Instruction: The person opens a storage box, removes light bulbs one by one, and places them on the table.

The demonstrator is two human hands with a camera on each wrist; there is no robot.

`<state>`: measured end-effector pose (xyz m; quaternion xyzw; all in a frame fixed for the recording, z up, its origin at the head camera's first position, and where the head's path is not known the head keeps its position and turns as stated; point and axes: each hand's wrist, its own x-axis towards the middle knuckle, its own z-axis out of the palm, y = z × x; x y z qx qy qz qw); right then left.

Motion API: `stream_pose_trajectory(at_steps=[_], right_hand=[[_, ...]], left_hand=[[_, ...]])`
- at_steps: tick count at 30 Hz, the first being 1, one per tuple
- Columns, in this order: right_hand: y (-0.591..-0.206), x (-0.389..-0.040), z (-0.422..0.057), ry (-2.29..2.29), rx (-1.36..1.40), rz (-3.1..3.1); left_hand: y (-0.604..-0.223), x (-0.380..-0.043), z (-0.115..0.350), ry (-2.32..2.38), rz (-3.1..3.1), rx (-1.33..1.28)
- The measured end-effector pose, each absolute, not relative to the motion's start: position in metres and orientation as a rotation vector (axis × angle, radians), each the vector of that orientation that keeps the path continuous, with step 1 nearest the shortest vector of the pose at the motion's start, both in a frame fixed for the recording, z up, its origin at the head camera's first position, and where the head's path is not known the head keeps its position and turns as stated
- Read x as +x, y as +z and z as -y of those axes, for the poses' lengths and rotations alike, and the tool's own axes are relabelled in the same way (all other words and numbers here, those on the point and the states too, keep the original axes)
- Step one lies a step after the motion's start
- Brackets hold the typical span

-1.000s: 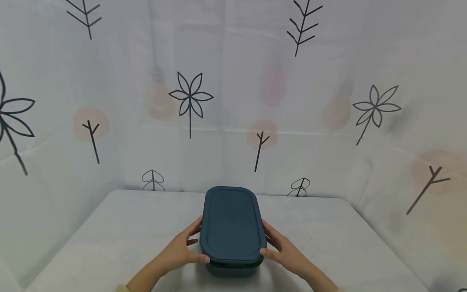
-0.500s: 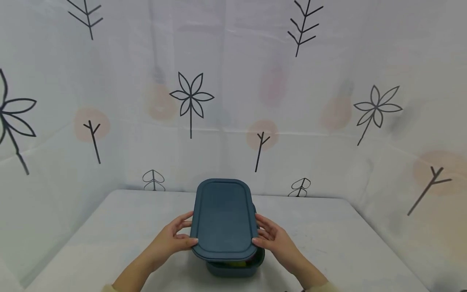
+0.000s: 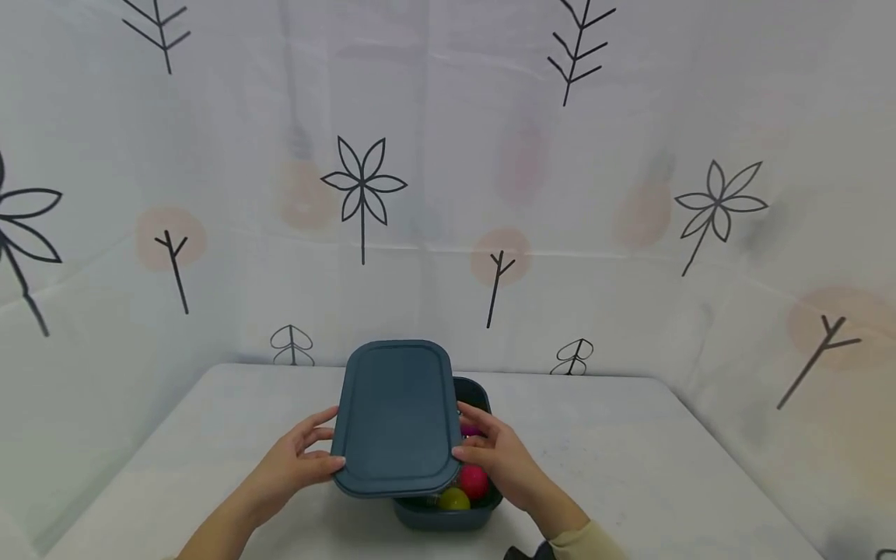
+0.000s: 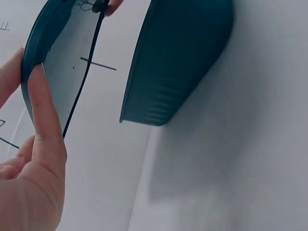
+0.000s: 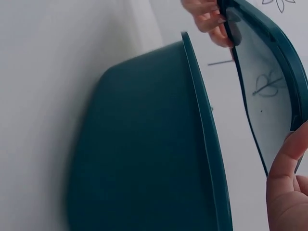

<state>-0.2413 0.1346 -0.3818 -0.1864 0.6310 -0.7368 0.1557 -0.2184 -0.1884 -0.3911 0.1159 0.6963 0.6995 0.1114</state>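
Observation:
Both hands hold a dark blue-green rectangular lid (image 3: 397,416) by its long sides, raised above a matching box (image 3: 448,519). My left hand (image 3: 288,465) grips the lid's left edge, thumb near the front corner. On the opposite edge my right hand (image 3: 505,459) pinches it, over the box's open right part. A red ball (image 3: 474,482) and a yellow-green ball (image 3: 454,499) show inside the box, with something magenta (image 3: 470,428) behind them. The lid covers the box's left side in the head view. Both wrist views show a gap between lid and box wall (image 5: 139,144).
The box stands on a white table (image 3: 616,467). A pale curtain (image 3: 434,155) with black plant drawings rises behind and at both sides. A small dark object (image 3: 530,551) shows at the bottom edge beside the right sleeve (image 3: 588,543).
The lid has come up off the box and shifted left in both hands, uncovering the balls on the right. The box has stayed in place.

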Motion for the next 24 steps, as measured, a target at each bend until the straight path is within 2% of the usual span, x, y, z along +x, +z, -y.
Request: stream_pose_trajectory(at_steps=[11, 24], right_hand=[[-0.388, -0.238, -0.105, -2.120, -0.555, -1.822], [-0.390, -0.234, -0.077, -2.156, -0.506, -1.769]], left_hand=[[-0.394, -0.211, 0.219, 2.017, -2.091, 0.252], [-0.395, -0.204, 0.251, 2.033, -2.071, 0.310]])
